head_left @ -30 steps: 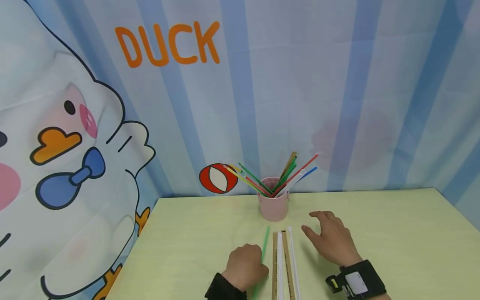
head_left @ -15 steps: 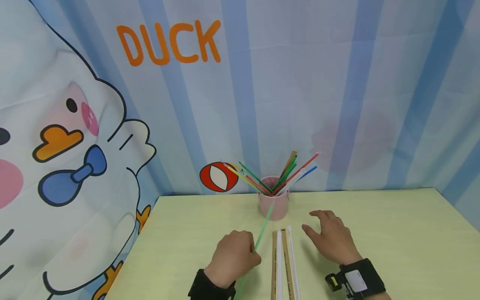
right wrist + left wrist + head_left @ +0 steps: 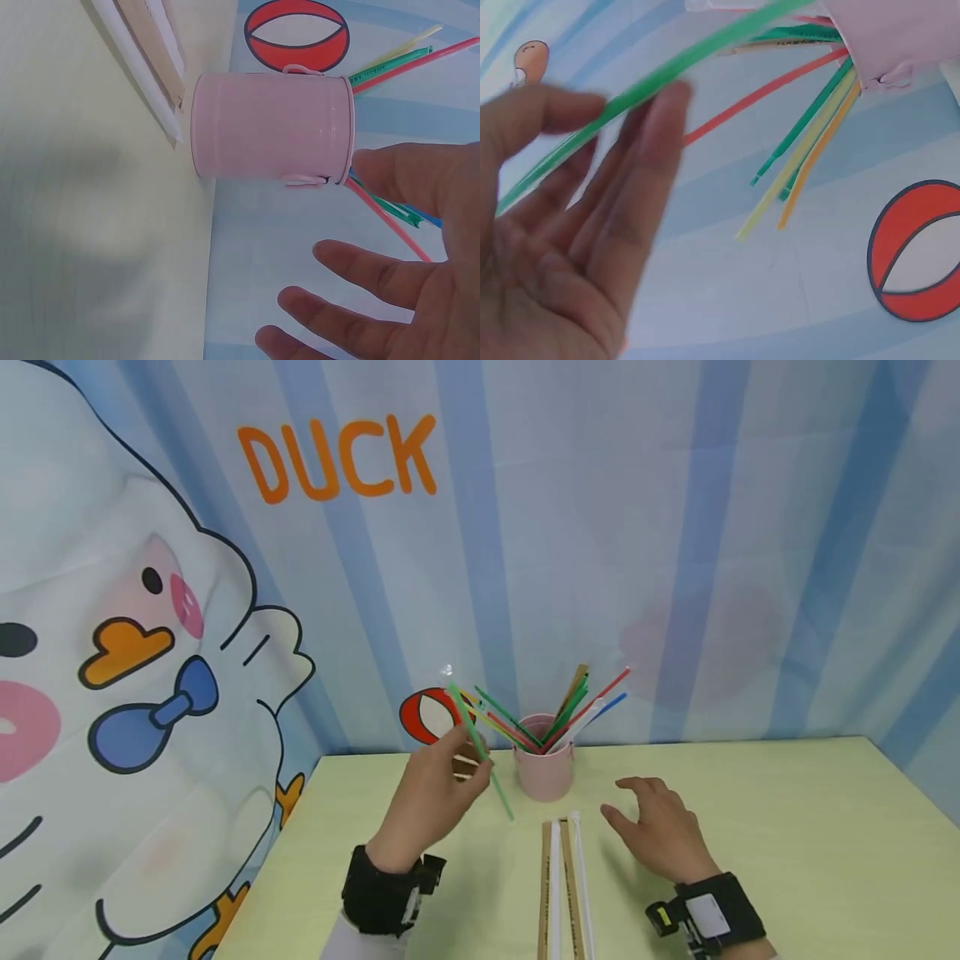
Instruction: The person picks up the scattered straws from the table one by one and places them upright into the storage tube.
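Note:
A green straw (image 3: pixel 467 720) in a clear wrapper is pinched between thumb and fingers of my left hand (image 3: pixel 429 793), raised at the left of the pink bucket (image 3: pixel 545 774). It slants, upper end toward the backdrop. In the left wrist view the green straw (image 3: pixel 675 66) crosses the hand, blurred. Several coloured straws (image 3: pixel 573 714) stand fanned out in the bucket. My right hand (image 3: pixel 662 828) holds nothing, its fingers spread beside the bucket. In the right wrist view the thumb overlaps the bucket's rim (image 3: pixel 351 127).
Brown-wrapped straws (image 3: pixel 545 889) and white-wrapped straws (image 3: pixel 581 885) lie side by side on the pale yellow table (image 3: pixel 810 843), in front of the bucket. Behind the table's far edge hangs a blue striped backdrop (image 3: pixel 570 527) with a printed duck (image 3: pixel 172 827).
My left hand has lifted the green straw off the table, up and to the left, and turned it so its top leans left. The right hand has stayed in place.

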Action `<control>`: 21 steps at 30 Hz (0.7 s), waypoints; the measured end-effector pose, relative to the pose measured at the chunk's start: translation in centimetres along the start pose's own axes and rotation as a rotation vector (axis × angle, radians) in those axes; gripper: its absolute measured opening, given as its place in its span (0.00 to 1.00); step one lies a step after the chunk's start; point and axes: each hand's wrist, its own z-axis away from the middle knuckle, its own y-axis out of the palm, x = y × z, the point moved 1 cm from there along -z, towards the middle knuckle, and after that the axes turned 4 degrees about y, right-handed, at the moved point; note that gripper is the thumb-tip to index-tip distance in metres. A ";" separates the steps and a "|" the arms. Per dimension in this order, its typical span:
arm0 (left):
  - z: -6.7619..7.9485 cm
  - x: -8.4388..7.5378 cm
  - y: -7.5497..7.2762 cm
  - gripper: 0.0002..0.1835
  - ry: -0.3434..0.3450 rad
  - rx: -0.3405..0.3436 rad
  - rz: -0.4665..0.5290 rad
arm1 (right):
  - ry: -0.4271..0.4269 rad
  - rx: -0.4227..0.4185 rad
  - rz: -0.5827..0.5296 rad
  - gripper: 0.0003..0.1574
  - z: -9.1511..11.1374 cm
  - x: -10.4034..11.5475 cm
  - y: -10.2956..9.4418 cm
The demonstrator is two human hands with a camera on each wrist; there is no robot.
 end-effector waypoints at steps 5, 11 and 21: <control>-2.6 1.3 1.0 0.07 0.053 -0.138 0.047 | 0.010 0.003 -0.007 0.32 -0.1 -0.1 -0.2; -3.8 2.5 2.8 0.10 0.037 -0.224 0.024 | 0.011 0.006 -0.020 0.32 0.0 -0.1 -0.2; -4.6 3.1 3.3 0.07 -0.028 -0.335 0.167 | 0.012 -0.012 -0.022 0.31 0.0 -0.2 -0.6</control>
